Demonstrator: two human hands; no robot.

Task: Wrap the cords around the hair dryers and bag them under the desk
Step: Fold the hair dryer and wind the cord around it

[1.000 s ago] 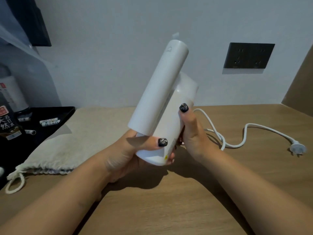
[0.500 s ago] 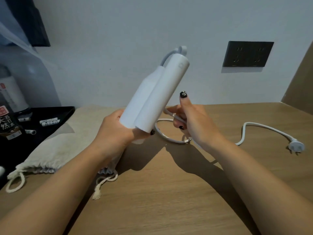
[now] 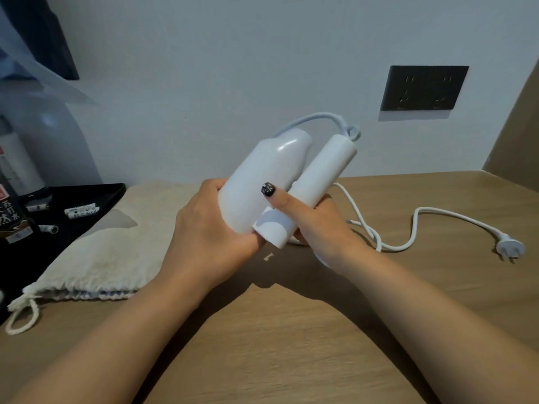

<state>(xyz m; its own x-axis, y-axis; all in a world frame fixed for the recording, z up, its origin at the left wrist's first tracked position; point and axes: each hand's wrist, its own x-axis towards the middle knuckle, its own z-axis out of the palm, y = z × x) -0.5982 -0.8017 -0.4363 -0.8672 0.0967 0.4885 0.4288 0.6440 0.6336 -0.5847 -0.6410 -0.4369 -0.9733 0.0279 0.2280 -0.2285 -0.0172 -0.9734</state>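
Together, left hand [image 3: 204,243] and right hand [image 3: 315,228] gripping folded hair dryer [image 3: 271,176], cord [image 3: 408,225] trailing

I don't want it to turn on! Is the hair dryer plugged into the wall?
Unplugged. The plug lies on the desk, and nothing sits in the wall socket.

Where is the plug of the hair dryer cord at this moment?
In the head view, the plug lies on the desk at far right, below the wall socket.

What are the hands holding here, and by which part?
Both hold the folded white hair dryer: left hand grips its body's lower end, right hand the handle's base, thumb across it.
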